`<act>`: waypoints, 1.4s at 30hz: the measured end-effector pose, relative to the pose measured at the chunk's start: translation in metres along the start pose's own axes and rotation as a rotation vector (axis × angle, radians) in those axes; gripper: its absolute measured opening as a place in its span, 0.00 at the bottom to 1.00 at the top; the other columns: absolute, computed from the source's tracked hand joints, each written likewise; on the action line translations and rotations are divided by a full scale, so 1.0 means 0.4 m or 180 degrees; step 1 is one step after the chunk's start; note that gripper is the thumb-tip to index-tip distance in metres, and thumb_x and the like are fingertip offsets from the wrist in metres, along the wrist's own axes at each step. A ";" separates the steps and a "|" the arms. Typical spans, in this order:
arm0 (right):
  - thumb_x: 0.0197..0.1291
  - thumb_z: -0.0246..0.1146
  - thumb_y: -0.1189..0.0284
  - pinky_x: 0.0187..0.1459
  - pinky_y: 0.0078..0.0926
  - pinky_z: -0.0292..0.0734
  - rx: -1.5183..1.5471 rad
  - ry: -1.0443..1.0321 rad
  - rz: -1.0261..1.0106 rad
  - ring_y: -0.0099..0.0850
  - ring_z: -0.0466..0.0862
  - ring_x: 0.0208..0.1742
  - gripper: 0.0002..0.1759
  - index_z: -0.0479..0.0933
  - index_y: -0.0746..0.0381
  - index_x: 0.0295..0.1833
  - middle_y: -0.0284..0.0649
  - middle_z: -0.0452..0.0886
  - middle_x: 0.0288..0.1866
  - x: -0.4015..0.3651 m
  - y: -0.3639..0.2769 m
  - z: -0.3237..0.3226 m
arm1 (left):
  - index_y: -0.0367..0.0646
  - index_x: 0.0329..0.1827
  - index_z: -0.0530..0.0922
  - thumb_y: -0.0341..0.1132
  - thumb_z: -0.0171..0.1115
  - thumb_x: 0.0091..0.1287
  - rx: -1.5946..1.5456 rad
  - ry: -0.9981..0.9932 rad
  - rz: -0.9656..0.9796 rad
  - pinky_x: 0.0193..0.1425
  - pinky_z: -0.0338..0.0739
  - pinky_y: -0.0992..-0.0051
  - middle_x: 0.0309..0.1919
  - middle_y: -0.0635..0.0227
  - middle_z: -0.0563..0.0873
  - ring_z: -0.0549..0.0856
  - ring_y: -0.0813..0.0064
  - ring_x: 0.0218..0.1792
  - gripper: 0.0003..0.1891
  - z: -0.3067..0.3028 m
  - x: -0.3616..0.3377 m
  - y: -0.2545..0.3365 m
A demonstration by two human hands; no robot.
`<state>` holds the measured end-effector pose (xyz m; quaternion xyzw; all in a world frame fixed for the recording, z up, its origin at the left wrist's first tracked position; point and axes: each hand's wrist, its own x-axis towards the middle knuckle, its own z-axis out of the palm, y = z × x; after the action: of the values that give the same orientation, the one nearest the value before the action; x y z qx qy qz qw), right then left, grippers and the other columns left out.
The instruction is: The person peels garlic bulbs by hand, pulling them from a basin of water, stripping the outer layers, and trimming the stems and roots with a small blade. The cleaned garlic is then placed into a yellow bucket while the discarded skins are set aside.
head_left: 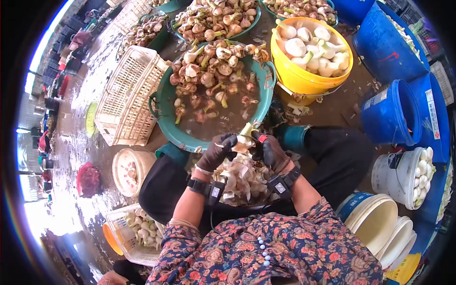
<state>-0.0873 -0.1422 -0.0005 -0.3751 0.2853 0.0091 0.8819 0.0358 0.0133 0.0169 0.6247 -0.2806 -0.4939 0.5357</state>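
While the left hand [216, 152] and the right hand [271, 151] close their fingers on one half-skinned bulb [244, 141] above the peelings [242, 179] on the lap, the yellow bucket [297, 81] sits heaped with peeled ones; the green basin [165, 121] holds many unpeeled, so plenty seems left.

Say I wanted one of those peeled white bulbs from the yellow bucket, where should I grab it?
Probably around the round body of a top bulb, pinched from straight above: the yellow bucket is open only upward, its wall blocks the sides, and the bulbs lie heaped loose near its rim.
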 end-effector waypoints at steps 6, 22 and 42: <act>0.57 0.49 0.36 0.22 0.18 0.64 -0.0454 0.0251 0.0844 0.23 0.71 0.20 0.31 0.77 0.54 0.35 0.29 0.74 0.22 -0.038 -0.021 0.021 | 0.33 0.59 0.70 0.32 0.66 0.60 -0.0217 0.0862 0.0375 0.49 0.75 0.76 0.47 0.68 0.81 0.80 0.77 0.44 0.25 0.095 0.012 -0.024; 0.44 0.69 0.70 0.62 0.38 0.65 -0.3926 -0.0120 -0.2610 0.43 0.69 0.61 0.38 0.65 0.55 0.65 0.46 0.72 0.57 -0.019 -0.001 0.015 | 0.35 0.52 0.76 0.31 0.48 0.72 -0.0833 0.1392 0.0323 0.44 0.77 0.80 0.42 0.69 0.82 0.81 0.84 0.40 0.12 0.047 -0.050 -0.037; 0.62 0.58 0.58 0.33 0.25 0.75 0.2500 -0.0813 0.0177 0.26 0.80 0.32 0.13 0.78 0.57 0.40 0.33 0.80 0.31 0.094 0.068 -0.067 | 0.43 0.44 0.80 0.45 0.70 0.50 0.3209 -0.0652 -0.0788 0.43 0.78 0.67 0.33 0.60 0.85 0.84 0.56 0.37 0.21 0.039 -0.236 -0.032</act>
<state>-0.0754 -0.1479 -0.0524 0.0019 0.1654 -0.0301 0.9858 -0.0143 0.0937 0.0356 0.7818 -0.4584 -0.4157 0.0763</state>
